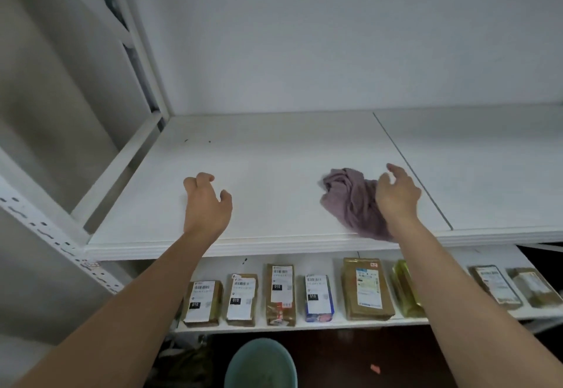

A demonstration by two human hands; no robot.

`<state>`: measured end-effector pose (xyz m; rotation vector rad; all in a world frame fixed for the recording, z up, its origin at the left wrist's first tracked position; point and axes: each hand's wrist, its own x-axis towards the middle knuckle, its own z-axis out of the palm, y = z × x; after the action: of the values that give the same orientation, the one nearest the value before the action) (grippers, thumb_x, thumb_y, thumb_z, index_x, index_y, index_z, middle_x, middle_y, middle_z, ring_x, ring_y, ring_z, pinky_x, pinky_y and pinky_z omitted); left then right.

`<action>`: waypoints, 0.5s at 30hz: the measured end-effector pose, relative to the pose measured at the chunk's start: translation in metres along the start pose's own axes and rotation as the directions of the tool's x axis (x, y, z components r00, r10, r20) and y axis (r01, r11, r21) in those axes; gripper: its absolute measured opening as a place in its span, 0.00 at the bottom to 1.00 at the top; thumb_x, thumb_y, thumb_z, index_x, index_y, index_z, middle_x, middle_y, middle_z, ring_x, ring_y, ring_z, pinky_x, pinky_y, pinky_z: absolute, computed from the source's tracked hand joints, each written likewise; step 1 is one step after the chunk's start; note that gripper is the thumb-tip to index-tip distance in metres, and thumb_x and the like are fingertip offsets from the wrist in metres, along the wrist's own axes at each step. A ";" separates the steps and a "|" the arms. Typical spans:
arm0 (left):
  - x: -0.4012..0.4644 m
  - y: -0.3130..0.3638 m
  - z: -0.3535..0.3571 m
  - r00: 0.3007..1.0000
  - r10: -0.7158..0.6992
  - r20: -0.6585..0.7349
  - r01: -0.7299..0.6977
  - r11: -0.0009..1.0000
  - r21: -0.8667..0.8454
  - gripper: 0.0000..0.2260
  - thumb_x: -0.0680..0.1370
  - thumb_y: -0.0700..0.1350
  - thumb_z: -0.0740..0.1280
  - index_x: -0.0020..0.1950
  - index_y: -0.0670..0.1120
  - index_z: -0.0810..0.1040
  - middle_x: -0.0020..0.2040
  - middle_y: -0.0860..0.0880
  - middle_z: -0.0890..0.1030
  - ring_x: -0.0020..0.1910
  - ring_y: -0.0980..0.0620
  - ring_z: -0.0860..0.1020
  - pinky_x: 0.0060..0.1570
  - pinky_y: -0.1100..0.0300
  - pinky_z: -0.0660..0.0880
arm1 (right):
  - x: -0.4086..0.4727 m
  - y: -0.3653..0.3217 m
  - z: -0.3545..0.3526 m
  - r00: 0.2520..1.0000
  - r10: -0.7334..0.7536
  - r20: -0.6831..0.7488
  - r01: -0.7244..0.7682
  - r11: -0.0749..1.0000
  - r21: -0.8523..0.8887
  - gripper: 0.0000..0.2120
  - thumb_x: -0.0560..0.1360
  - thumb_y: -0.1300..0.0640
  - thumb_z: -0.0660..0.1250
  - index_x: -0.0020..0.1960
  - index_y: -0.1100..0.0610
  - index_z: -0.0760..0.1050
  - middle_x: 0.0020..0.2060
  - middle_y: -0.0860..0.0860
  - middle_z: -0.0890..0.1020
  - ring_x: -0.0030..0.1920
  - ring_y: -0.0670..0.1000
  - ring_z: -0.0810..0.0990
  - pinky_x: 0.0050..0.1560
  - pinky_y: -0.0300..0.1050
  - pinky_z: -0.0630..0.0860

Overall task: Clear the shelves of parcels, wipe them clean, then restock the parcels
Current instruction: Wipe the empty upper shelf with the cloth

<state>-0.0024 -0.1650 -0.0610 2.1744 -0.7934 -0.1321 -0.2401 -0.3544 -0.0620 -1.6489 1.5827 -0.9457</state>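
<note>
Upper shelf [274,156] bare; left hand [205,201] hovers loosely curled, holding nothing. Right hand [396,195], fingers relaxed and spread, sits just beside the crumpled purple cloth [350,198].

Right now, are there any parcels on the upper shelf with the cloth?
No, the upper shelf holds only the crumpled purple cloth; the parcels stand in a row on the lower shelf.

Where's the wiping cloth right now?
The crumpled purple cloth lies on the upper shelf, right of centre near its front edge, just left of the right hand and directly above the parcel row.
</note>
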 end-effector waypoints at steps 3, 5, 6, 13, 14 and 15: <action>0.010 -0.020 0.006 0.999 -0.042 0.016 0.040 0.995 0.092 0.21 0.81 0.42 0.61 0.72 0.38 0.62 0.70 0.42 0.59 0.52 0.44 0.76 0.57 0.53 0.73 | -0.006 0.005 0.031 0.895 -0.180 0.408 0.333 0.879 -0.341 0.21 0.82 0.42 0.50 0.73 0.39 0.64 0.78 0.45 0.57 0.77 0.57 0.54 0.74 0.66 0.48; 0.017 -0.034 0.007 0.999 -0.044 0.011 0.042 0.984 0.175 0.22 0.81 0.43 0.61 0.73 0.38 0.62 0.72 0.43 0.59 0.64 0.42 0.71 0.64 0.49 0.70 | -0.001 0.015 0.049 0.820 -0.147 0.553 0.455 0.753 -0.475 0.20 0.81 0.38 0.48 0.72 0.35 0.63 0.79 0.40 0.51 0.78 0.55 0.48 0.72 0.70 0.41; 0.022 -0.042 0.007 0.999 -0.042 0.008 0.039 0.973 0.228 0.23 0.81 0.44 0.61 0.74 0.39 0.61 0.72 0.43 0.59 0.68 0.42 0.67 0.67 0.47 0.68 | 0.004 0.020 0.054 0.815 -0.157 0.558 0.479 0.725 -0.496 0.20 0.81 0.37 0.48 0.72 0.34 0.63 0.79 0.39 0.50 0.78 0.55 0.46 0.72 0.71 0.41; 0.044 -0.101 0.005 0.984 -0.149 0.098 0.060 0.795 0.604 0.30 0.83 0.56 0.45 0.79 0.42 0.44 0.80 0.42 0.44 0.79 0.45 0.44 0.76 0.49 0.43 | 0.064 0.024 0.086 0.956 -0.113 0.271 0.260 0.755 -0.602 0.25 0.77 0.37 0.51 0.73 0.40 0.62 0.79 0.48 0.55 0.78 0.59 0.49 0.72 0.73 0.42; 0.047 -0.104 0.007 0.982 -0.148 0.117 0.040 0.770 0.637 0.30 0.82 0.57 0.42 0.79 0.43 0.41 0.80 0.43 0.41 0.79 0.46 0.41 0.76 0.50 0.40 | 0.072 0.019 0.095 0.966 -0.082 0.247 0.221 0.759 -0.613 0.26 0.77 0.37 0.50 0.73 0.43 0.62 0.78 0.50 0.57 0.78 0.60 0.51 0.71 0.74 0.43; 0.049 -0.105 0.010 0.981 -0.141 0.134 0.020 0.755 0.655 0.30 0.82 0.58 0.41 0.79 0.43 0.39 0.79 0.44 0.39 0.78 0.47 0.40 0.75 0.50 0.39 | 0.079 0.013 0.104 0.970 -0.059 0.234 0.195 0.763 -0.616 0.27 0.77 0.38 0.50 0.74 0.45 0.63 0.77 0.50 0.59 0.77 0.61 0.52 0.71 0.74 0.43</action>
<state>0.0858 -0.1490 -0.1353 2.9008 -0.9428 -0.0992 -0.1581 -0.4368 -0.1228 -2.2548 1.7736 -0.2675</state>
